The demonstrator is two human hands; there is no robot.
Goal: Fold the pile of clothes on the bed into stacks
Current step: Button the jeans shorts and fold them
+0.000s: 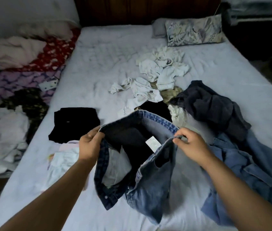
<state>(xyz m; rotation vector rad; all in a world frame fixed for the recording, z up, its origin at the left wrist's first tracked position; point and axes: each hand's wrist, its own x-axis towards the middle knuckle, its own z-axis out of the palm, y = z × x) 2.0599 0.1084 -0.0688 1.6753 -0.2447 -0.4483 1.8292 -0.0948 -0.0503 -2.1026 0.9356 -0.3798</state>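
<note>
Now both hands are on the jeans [150, 180]: the left hand [90, 144] grips one side of the waistband, the right hand [190, 144] pinches the other, holding them open above the bed [98, 67]. Unfolded clothes [158, 77] sprawl beyond; a folded black garment [74, 124] lies left.

two hands [90, 144], one pillow [193, 30] (patterned)

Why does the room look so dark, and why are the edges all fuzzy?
Head view: the light is dim and flat, with no glare. The jeans and both hands, left hand and right hand, look fairly sharp. The piled bedding at the left edge is smeared. The wide lens bends the bed edges.
</note>
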